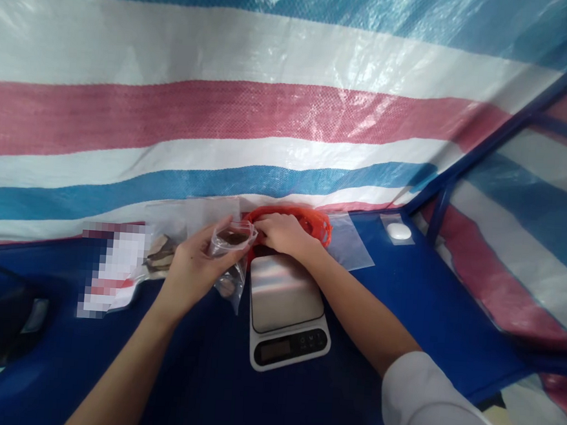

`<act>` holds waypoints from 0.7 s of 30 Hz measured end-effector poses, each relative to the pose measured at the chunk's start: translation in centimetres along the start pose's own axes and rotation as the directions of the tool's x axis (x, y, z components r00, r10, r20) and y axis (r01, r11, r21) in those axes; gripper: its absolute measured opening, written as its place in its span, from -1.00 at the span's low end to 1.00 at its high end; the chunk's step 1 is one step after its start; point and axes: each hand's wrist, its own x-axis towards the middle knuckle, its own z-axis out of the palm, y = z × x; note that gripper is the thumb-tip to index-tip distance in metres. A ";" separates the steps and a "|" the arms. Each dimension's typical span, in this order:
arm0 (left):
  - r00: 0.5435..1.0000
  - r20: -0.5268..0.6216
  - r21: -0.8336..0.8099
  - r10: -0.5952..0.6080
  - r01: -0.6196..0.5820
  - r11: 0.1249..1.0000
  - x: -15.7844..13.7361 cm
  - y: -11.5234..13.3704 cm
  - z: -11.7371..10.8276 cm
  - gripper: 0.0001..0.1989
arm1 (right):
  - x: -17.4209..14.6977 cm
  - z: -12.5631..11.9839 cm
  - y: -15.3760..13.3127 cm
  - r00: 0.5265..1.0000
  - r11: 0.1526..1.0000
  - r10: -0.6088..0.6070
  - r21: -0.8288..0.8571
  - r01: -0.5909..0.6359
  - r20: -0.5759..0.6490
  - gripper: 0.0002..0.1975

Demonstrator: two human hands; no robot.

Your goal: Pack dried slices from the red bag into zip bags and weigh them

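My left hand (200,258) is closed around a clear plastic zip bag (233,277), whose mouth gapes upward. A few brownish pieces lie low in the bag. My right hand (282,232) is over the near-left part of an orange-red plastic basket (328,232), beside the bag's mouth. Its fingers are curled together and their tips are partly hidden, so I cannot make out what they hold. Just in front of the basket stands a white kitchen scale (286,310) with a bare metal plate and a dark display.
Left of my left hand lies a clear bag of brown-and-pale pieces (160,256), near a blurred-out white item (119,272). A flat clear bag (352,243) and a white oval object (398,231) lie right on the blue table (432,313). Striped sheeting (222,111) rises behind.
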 end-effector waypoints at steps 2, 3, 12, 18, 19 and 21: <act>1.000 0.003 0.015 0.004 -0.004 1.000 0.0 0.1 0.1 -0.28 | -0.5 -0.1 0.2 1.000 1.000 0.013 0.002 -0.013 -0.018 -0.80; 1.000 0.002 0.023 0.008 -0.008 1.000 0.0 0.1 0.1 -0.27 | -0.7 -0.2 0.3 0.999 1.000 0.013 0.012 -0.013 -0.033 -0.79; 1.000 0.000 0.080 0.016 -0.016 0.997 -0.1 -0.4 0.3 -0.31 | -1.3 -0.1 0.4 0.999 0.997 0.012 0.076 -0.008 -0.047 -0.79; 1.000 -0.001 0.059 0.028 -0.028 0.998 -0.1 -0.5 0.4 -0.31 | -1.3 -0.4 0.3 0.999 0.984 0.018 0.179 -0.012 -0.035 -0.81; 1.000 -0.001 0.052 0.029 -0.029 0.998 0.0 -0.5 0.4 -0.31 | -1.4 -0.6 0.3 0.999 0.975 0.010 0.223 0.001 -0.049 -0.81; 1.000 -0.001 0.043 0.024 -0.024 0.999 0.0 -0.5 0.4 -0.30 | -1.7 -1.2 0.4 0.996 0.948 -0.012 0.317 0.039 -0.086 -0.83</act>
